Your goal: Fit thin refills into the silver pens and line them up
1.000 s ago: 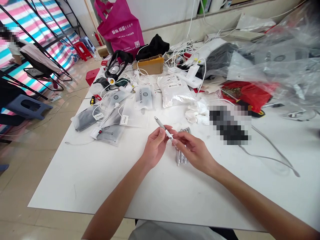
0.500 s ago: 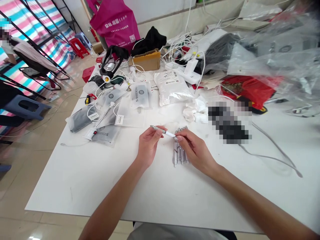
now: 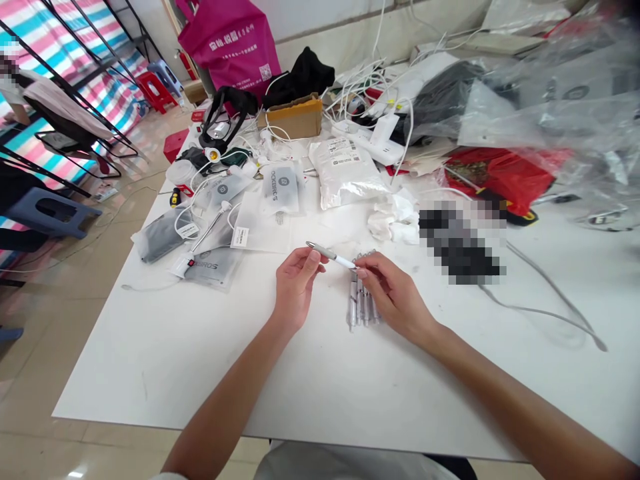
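Pen (image 3: 344, 261), white with a grey front end, slants across the centre of the frame between two hands. The right hand (image 3: 397, 297) pinches its white end; the left hand (image 3: 295, 287), half-curled, is at the grey end, though whether it grips I cannot tell. More pens (image 3: 353, 305) lie side by side just below centre on the white table (image 3: 320, 393).

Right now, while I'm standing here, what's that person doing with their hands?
The person's right grip pinches the white half of a pen, while the left grip is at its grey half. The pen is up off the white table. More pens lie there side by side, partly hidden by the right grip. Farther back is a pink bag.
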The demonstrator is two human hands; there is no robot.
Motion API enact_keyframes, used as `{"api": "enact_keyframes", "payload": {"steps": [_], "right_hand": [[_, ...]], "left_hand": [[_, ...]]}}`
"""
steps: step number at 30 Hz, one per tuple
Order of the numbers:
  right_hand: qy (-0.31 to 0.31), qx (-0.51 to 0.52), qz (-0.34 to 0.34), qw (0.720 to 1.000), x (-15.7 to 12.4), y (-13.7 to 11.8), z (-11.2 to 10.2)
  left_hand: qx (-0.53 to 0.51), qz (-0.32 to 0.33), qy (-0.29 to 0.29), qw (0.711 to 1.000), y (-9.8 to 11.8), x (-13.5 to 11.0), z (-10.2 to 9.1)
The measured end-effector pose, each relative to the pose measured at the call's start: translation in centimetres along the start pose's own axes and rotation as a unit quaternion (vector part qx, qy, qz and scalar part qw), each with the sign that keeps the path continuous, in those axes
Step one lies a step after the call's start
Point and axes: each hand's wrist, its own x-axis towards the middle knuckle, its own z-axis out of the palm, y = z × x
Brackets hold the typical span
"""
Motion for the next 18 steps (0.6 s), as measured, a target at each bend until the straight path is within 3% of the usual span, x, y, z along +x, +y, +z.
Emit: {"api": "enact_keyframes", "payload": {"steps": [6,8,13,18], "right_hand": [[0.017,-0.059,-0.078,0.995,0.13,0.28,-0.02],[0.002,-0.04,-0.056,0.998,0.09,0.13,-0.05],[-0.056,0.082,0.089,0.991,-0.22,-0.34,0.04],[-0.005,0.07,0.074,0.995,-0.33,-0.48,0.29]], "left_hand": [[0.008,0.016,0.014,1.0,0.15,-0.09,0.21],[0.015,0.018,0.001,1.0,0.28,-0.12,0.23],[0.021,0.003,-0.049,0.999,0.77,-0.26,0.18],[0.004,0.007,-0.008,1.0,0.57,-0.01,-0.12]]}}
